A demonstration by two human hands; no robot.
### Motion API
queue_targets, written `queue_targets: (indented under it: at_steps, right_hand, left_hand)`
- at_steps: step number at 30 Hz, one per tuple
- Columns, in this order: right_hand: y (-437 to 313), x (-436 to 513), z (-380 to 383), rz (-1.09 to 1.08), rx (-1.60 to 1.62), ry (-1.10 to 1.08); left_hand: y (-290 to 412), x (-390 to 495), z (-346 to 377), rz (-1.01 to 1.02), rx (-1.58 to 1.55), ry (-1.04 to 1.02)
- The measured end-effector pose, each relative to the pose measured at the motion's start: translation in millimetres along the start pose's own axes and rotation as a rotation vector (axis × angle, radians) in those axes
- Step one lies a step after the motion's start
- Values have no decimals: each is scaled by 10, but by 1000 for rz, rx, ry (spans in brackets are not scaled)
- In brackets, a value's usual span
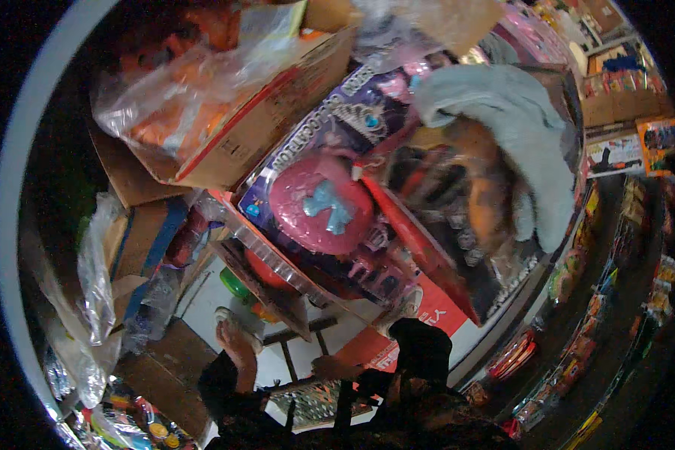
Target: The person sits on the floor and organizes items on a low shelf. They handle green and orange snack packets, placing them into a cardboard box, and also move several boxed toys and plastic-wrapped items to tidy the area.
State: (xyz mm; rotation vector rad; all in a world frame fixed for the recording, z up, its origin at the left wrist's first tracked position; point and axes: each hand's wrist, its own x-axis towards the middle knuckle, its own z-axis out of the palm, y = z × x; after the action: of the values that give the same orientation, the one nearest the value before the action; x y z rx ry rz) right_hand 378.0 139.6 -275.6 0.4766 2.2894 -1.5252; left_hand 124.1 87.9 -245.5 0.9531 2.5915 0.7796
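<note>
Dark clothing [382, 416] fills the bottom edge of the view. A dim hand-like shape [334, 368] lies by black metal bars [289, 360]; I cannot tell which hand it is, or what it holds. Neither of my hands can be clearly made out. Before me lies a purple toy set [337, 124] in clear packaging, with a pink case [292, 208] bearing a blue bow [329, 205]. To its right, a light blue sleeve [540, 140] arches over a blurred, hand-like brown shape [484, 197] and dark packaged goods [427, 169].
An open cardboard carton [270, 118] holds orange goods in plastic [174, 124]. A red panel [416, 242] stands beside the toy set. Rows of packaged goods [585, 315] line the right side. Clear plastic wrap [98, 270] hangs at left, near a brown box [169, 365].
</note>
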Motion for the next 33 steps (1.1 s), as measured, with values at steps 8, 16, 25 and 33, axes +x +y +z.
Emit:
queue_targets:
  at_steps: [8,16,25,33]
  right_hand:
    - [19,-894,-545,143,66,257]
    - [356,-2635,-1889,294,97,643]
    - [796,-4756,-2777,709,607,891]
    - [786,-5243,-2763,828,227,900]
  left_hand:
    - [2500,17,-546,269,-224,-292]
    - [4892,69,-263,-243,-908,-303]
    - [4926,409,168,-348,-719,-94]
    - [4827,505,324,-449,-513,-39]
